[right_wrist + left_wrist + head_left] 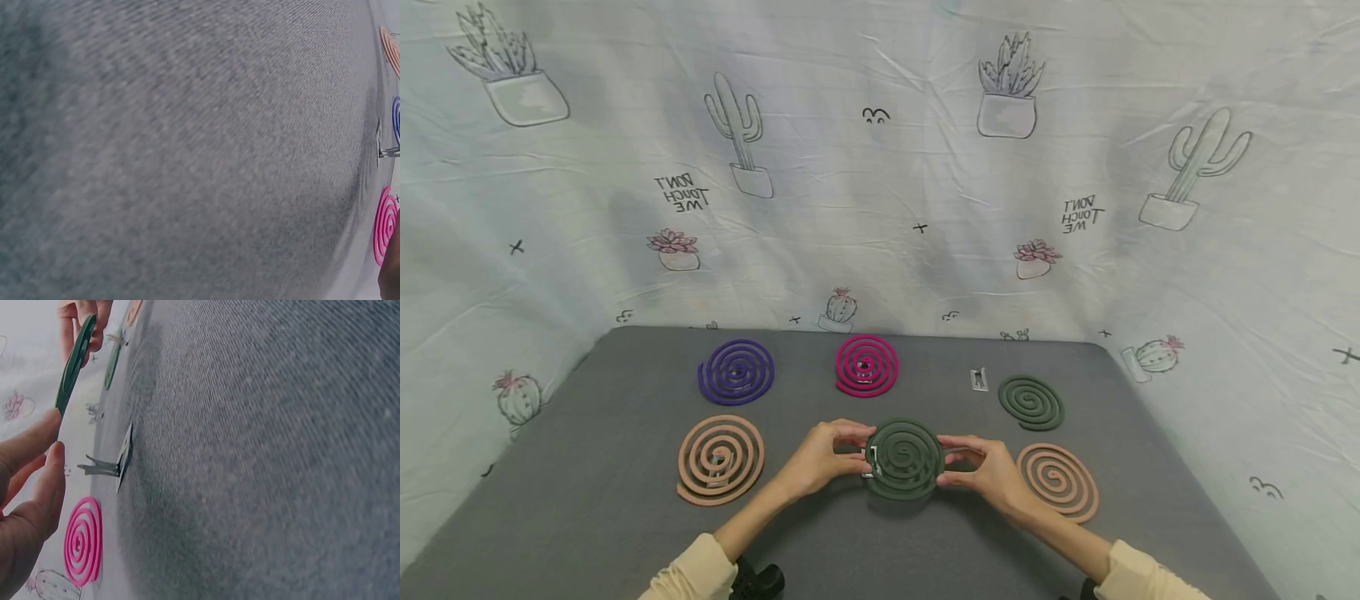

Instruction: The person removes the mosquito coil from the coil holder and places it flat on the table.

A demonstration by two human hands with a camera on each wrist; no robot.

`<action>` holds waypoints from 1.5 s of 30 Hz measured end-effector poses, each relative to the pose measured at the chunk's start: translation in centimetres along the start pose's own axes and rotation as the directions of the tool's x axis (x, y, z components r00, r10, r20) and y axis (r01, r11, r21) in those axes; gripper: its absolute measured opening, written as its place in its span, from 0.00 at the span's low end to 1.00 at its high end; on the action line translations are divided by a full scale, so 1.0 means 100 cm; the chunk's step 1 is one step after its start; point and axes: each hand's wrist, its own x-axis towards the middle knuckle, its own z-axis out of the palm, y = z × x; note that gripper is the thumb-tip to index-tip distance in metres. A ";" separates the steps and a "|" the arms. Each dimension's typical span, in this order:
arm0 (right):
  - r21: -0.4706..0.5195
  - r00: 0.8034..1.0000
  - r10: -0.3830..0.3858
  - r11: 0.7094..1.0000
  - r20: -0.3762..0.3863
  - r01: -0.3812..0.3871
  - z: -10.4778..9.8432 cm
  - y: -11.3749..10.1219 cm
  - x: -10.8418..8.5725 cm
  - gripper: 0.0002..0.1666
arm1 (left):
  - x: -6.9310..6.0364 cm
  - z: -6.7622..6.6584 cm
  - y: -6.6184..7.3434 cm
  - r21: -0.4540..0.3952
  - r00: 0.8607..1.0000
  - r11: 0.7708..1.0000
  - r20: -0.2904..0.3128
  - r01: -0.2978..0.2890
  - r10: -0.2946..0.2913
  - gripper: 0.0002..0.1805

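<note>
Both hands hold a dark green spiral coil (904, 458) above the grey table, one at each side. The left hand (826, 457) pinches its left edge between thumb and fingers; the right hand (988, 473) grips the right edge. In the left wrist view the green coil (75, 365) appears edge-on, raised off the table, with the left hand (31, 481) at its near end. Under it a metal stand (124, 459) with an upright forked prong rests on the table. Only a bit of the right hand (391, 262) shows in the right wrist view.
On the grey table (835, 550) lie a purple coil (736, 372) and a pink coil (867, 366) at the back, an orange coil (721, 460) at left, another green coil (1032, 402) and orange coil (1057, 482) at right. A small metal stand (978, 379) sits at back right.
</note>
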 end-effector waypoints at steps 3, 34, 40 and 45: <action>-0.002 1.000 -0.001 1.000 0.001 0.001 -0.002 0.002 -0.001 0.38 | 0.000 0.002 0.001 -0.022 1.000 1.000 0.004 0.008 -0.008 0.26; -0.028 0.993 0.001 1.000 0.118 0.002 -0.043 0.009 -0.004 0.41 | 0.004 0.035 0.014 -0.083 0.997 0.996 -0.066 0.040 -0.045 0.27; -0.013 0.994 -0.008 1.000 0.112 0.010 -0.045 0.011 -0.003 0.40 | 0.003 0.041 0.014 -0.085 0.994 0.995 -0.099 0.047 -0.055 0.27; 0.005 0.994 0.007 1.000 0.111 -0.007 -0.046 0.013 -0.003 0.40 | 0.003 0.047 0.013 -0.092 0.990 0.994 -0.124 0.057 -0.069 0.26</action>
